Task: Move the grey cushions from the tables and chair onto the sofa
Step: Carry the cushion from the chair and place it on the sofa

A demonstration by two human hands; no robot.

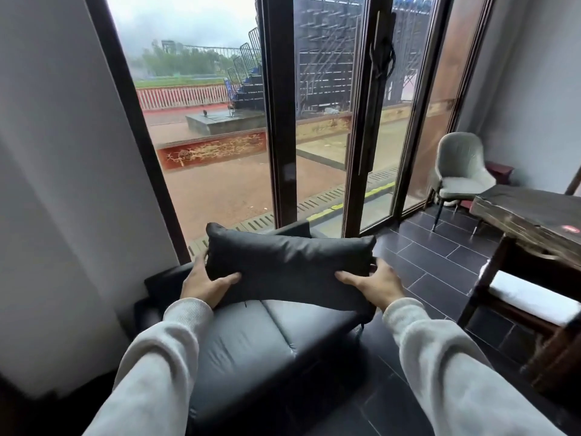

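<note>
The dark grey leather-look rectangular cushion (289,265) hangs above the dark grey padded sofa (251,341), left hand (204,283) and right hand (372,286) clasping its two short ends. It looks soft, light, probably slightly slick, so end grips suit it.

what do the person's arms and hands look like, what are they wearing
Both arms are in loose, light grey sweatshirt sleeves with ribbed cuffs at the wrists. The left hand and right hand are bare: no gloves, and no rings, watch or other markings show from this view.
</note>
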